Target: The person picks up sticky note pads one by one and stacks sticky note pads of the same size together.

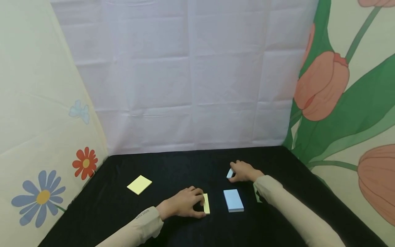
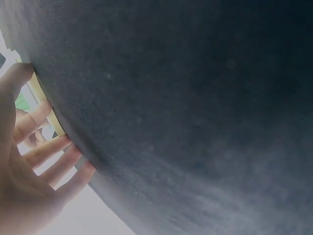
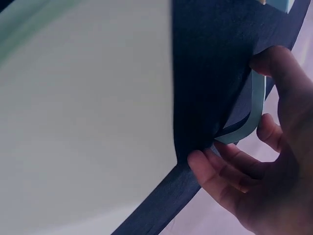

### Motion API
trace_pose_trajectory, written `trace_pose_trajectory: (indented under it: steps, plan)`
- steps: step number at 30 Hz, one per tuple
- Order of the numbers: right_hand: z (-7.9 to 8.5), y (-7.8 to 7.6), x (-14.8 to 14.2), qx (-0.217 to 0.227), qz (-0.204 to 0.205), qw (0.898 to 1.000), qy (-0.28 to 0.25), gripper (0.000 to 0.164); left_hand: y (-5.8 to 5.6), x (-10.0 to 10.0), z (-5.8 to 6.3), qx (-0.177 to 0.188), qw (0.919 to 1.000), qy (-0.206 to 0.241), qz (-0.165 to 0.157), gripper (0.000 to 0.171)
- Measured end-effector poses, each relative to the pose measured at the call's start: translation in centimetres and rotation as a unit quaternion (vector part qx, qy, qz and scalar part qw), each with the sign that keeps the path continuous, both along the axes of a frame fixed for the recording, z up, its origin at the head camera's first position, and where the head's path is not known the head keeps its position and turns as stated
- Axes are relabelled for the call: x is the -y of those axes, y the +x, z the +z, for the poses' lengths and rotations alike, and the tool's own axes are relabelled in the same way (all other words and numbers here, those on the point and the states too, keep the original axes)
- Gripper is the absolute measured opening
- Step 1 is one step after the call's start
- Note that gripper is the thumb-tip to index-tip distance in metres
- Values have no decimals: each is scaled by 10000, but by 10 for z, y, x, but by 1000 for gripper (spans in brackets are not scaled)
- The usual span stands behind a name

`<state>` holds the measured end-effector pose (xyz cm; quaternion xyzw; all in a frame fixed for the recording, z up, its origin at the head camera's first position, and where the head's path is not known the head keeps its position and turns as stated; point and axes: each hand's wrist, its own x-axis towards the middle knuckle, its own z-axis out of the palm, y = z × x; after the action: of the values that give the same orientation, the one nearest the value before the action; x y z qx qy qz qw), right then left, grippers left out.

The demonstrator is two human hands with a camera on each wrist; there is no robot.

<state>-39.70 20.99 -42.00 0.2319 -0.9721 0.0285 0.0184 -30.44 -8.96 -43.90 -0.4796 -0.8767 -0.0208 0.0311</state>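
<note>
At the black table's middle, my left hand (image 1: 184, 202) holds a yellow sticky note pad (image 1: 206, 204) between thumb and fingers. The left wrist view shows only a thin edge of this yellow pad (image 2: 56, 122), with the thumb at one end. Farther back and to the right, my right hand (image 1: 242, 171) pinches a light blue sticky note pad (image 1: 229, 174). In the right wrist view that pad (image 3: 257, 105) is bent into a curve between thumb and fingers. A thicker blue pad (image 1: 233, 200) lies flat between the two hands, touched by neither.
Another yellow sticky note pad (image 1: 139, 185) lies at the back left of the black table (image 1: 185, 164). Partly under the right sleeve (image 1: 269, 188) shows a green piece (image 1: 257, 196). A white cloth (image 1: 191, 85) hangs behind, with flowered cloths at both sides.
</note>
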Motion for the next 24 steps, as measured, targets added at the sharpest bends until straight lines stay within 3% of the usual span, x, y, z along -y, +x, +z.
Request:
trace_pose_trajectory:
  steps: [9,16,24]
  plan:
    - [2,4,-1,158,-131,9984,-532,67,1,0,0,123,9999,26,107,40]
    - [-5,1,-2,249,-75,9996,-134,47,1,-2,0,179,9998,42,95,40]
    - [-4,0,-3,221,-102,9994,-246,47,1,-2,0,69,9999,114,63,36]
